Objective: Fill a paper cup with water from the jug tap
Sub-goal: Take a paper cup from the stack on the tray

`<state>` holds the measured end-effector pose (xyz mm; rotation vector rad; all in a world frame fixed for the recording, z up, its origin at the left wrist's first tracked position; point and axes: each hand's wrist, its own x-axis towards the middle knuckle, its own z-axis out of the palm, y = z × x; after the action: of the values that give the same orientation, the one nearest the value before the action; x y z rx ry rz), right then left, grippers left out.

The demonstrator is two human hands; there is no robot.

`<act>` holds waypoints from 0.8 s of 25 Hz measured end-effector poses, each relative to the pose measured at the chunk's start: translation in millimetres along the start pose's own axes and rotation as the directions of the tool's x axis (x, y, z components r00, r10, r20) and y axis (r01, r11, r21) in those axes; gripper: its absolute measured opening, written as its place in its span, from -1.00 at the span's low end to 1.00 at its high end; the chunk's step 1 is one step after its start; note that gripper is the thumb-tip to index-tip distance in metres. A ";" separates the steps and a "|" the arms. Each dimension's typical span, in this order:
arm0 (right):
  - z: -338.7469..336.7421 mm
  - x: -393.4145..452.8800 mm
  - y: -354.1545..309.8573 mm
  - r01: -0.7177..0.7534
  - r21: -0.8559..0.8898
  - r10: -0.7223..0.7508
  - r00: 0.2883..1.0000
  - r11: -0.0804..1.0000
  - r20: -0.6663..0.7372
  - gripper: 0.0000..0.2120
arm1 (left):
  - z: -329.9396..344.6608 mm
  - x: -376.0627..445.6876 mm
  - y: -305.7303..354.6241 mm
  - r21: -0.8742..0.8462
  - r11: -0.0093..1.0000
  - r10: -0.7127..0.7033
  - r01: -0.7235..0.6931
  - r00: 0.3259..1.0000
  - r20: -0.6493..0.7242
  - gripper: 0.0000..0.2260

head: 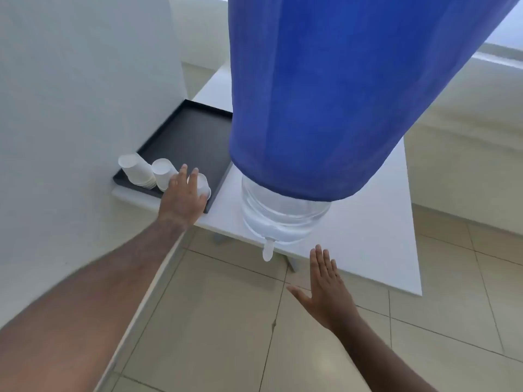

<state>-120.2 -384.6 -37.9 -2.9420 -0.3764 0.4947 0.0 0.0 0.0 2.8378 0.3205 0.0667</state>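
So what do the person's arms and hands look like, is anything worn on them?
Both are bare. The left hand and the right hand show no gloves and no rings that can be made out, and neither wrist has a watch or band. Both forearms are uncovered as far as the picture's edge, so no sleeve shows. The left forearm looks large and slightly blurred, being close to the wide-angle camera.

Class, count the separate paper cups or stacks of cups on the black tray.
3: a stack at the tray's near-left corner, a cup beside it, and one under the left hand. Nested cups can't be counted.

office-like drinks corner | covered water jug (pixel 285 213) | stacked cups (pixel 138 169) | tiled floor (pixel 226 321)
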 end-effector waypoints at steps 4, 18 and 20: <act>18.0 17.7 8.6 -0.007 -0.038 0.005 0.999 0.999 -0.053 0.00 | 15.9 10.7 -2.1 -0.024 0.998 0.051 -0.053 0.997 -0.061 -0.46; 42.1 -6.7 9.2 0.025 0.146 0.002 0.983 0.989 -0.182 -0.21 | 18.3 -44.4 -4.8 -0.681 0.730 -0.236 0.060 0.957 -0.168 -0.51; 44.6 -13.1 3.6 0.049 0.141 -0.011 0.965 0.989 -0.263 -0.32 | 30.1 -76.2 4.9 -0.805 0.583 -0.340 0.111 0.933 -0.118 -0.54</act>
<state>-146.4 -387.6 -76.3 -2.8036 -0.3359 0.1186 -70.9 -30.0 -28.6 1.8647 0.5510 0.4256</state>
